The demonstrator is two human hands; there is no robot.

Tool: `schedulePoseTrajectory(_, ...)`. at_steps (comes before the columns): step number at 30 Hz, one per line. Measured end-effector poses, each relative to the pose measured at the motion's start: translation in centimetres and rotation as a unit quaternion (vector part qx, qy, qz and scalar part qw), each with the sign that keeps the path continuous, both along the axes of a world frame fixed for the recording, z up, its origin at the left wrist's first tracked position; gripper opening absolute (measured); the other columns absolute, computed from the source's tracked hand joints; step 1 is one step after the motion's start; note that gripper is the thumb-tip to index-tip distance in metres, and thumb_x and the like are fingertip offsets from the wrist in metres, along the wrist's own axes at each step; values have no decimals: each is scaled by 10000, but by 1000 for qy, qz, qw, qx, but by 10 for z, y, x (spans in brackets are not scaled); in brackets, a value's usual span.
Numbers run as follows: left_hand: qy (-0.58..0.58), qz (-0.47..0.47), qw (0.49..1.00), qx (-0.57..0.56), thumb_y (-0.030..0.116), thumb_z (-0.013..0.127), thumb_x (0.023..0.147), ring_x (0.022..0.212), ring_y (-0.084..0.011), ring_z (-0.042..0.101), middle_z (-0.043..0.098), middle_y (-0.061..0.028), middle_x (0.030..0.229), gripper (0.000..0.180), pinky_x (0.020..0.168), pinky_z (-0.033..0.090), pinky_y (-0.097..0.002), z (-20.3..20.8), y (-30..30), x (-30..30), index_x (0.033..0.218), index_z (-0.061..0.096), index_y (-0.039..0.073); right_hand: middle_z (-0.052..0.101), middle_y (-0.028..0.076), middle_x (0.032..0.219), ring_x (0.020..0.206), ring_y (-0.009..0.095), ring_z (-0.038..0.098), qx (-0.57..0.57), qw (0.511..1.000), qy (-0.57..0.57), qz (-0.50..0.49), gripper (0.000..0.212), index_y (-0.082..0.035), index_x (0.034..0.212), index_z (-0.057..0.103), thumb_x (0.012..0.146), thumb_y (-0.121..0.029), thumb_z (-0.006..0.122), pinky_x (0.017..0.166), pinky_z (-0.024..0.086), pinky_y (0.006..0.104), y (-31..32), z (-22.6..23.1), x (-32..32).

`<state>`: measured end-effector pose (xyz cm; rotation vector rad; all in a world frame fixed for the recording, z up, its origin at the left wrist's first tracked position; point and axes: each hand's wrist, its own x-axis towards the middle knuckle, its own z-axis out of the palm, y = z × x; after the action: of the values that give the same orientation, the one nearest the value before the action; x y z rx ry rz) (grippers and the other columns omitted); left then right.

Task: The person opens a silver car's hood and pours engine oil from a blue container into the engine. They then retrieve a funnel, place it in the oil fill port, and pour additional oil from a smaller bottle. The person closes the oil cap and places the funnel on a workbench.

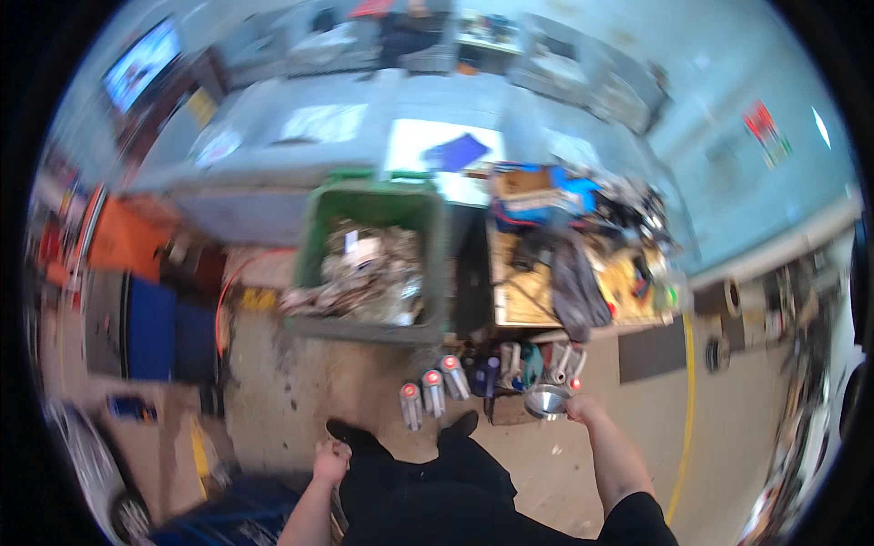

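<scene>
Out to the right, my right hand (583, 409) grips the edge of a round, shiny metal bowl (547, 402). The bowl is over the floor, in front of several bottles and containers (514, 366) by the table's foot. My left hand (333, 461) hangs beside my left leg with its fingers curled in; whether anything is inside them is hidden. Between my feet and a green bin (371, 331), three spray cans (431, 391) with red tops stand on the floor.
Rubbish and crumpled material (373, 264) fill the bin. To its right, a wooden-topped table (528, 296) carries boxes, a dark cloth (578, 287) and clutter. Grey sofas (319, 45) stand at the back. Part of a car (100, 482) shows lower left; a yellow line (687, 409) crosses the floor at right.
</scene>
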<state>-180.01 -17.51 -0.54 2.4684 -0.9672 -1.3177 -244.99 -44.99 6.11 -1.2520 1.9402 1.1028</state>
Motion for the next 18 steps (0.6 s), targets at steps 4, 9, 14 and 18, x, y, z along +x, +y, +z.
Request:
schedulePoseTrajectory(4,-27,66,997,-4,309,838,957,1235,-370,714,625,-201,1437,510,1084,585,-465,-3,79,59,1362,720,23,857,64,1249,1122,220,828,1,962,102,254,345,-182,1189,889,866,-243,786,894,646,408,-42,42,127)
schedulePoseTrajectory(9,-7,168,986,-1,300,849,929,1293,-382,692,614,-204,1493,492,1126,570,-456,-1,158,138,1323,742,25,867,51,1173,1031,219,840,35,894,146,421,338,-151,1181,892,887,-284,794,846,642,390,-87,101,283)
schedulePoseTrajectory(14,31,260,964,54,420,806,883,1393,-392,637,649,-213,1483,532,1202,512,-459,-7,191,198,1301,799,90,847,112,1255,1217,346,794,35,836,145,528,326,-123,1179,886,904,-260,778,929,649,474,-129,131,459)
schedulePoseTrajectory(18,41,208,976,57,455,698,1022,1445,-422,587,675,-232,1509,567,1235,477,-490,-21,174,246,1421,762,57,822,179,1288,1220,384,780,-53,820,4,570,415,-76,1136,870,1015,-436,704,993,633,493,-131,128,640)
